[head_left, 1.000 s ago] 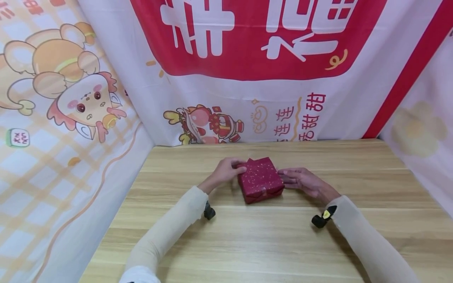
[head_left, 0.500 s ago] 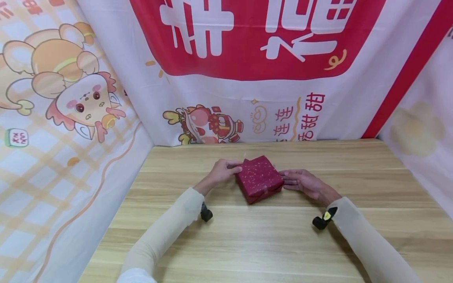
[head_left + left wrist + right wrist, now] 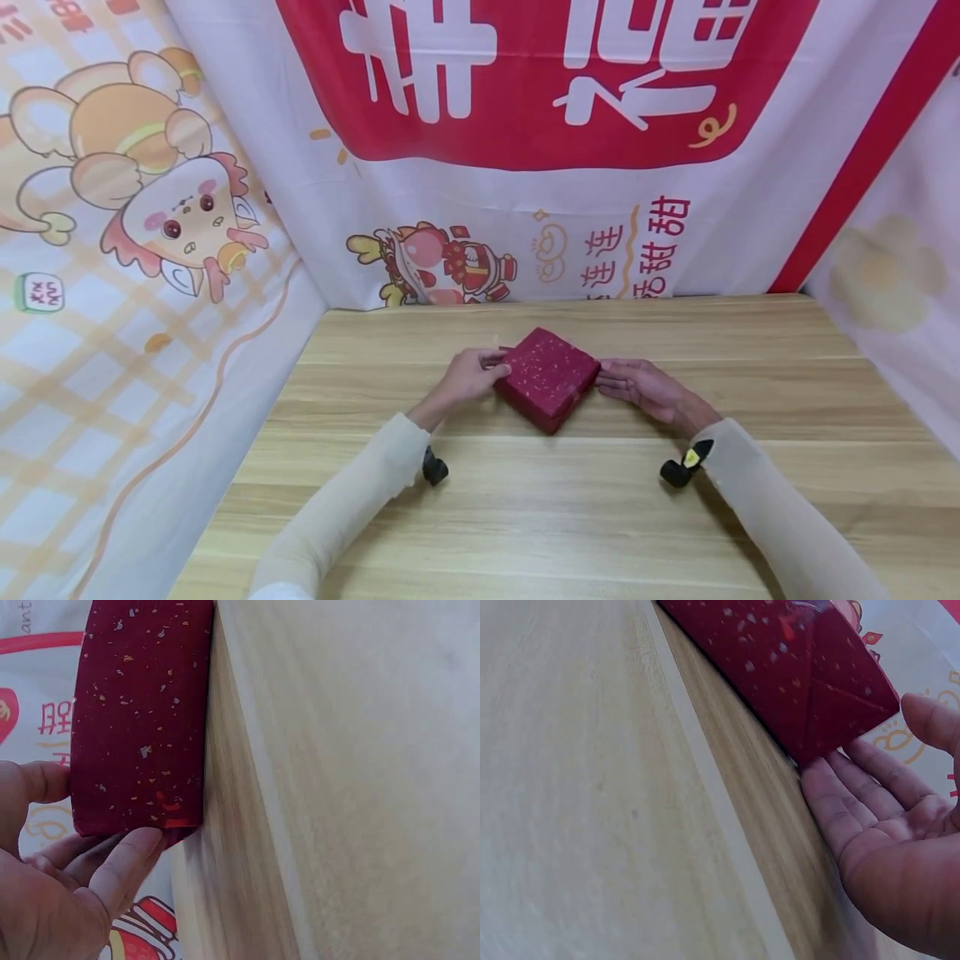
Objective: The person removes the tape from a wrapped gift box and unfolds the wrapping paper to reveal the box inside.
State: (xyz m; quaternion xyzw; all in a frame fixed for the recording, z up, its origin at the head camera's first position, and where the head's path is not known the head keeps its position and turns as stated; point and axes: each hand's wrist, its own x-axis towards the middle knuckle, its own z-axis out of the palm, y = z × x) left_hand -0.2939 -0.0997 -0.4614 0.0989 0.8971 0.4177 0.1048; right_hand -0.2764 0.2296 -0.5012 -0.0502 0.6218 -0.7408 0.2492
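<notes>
A gift box wrapped in dark red, gold-flecked paper lies on the wooden table, turned with one corner toward me. My left hand holds its left corner, thumb at the upper edge and fingers against the end. In the left wrist view the thumb of the left hand meets the edge of the box. On the other side, my right hand touches the right corner with fairly straight fingers. The right wrist view has the fingers of the right hand by the folded paper end of the box.
The wooden table runs back to a printed cloth backdrop with red and white lettering. Another patterned cloth hangs along the left side. A black wrist camera sits under the left sleeve, and another wrist camera under the right.
The gift box has turned on the table, its near corner swinging to the right. My left hand has shifted slightly left and nearer with it; the right hand has hardly moved.
</notes>
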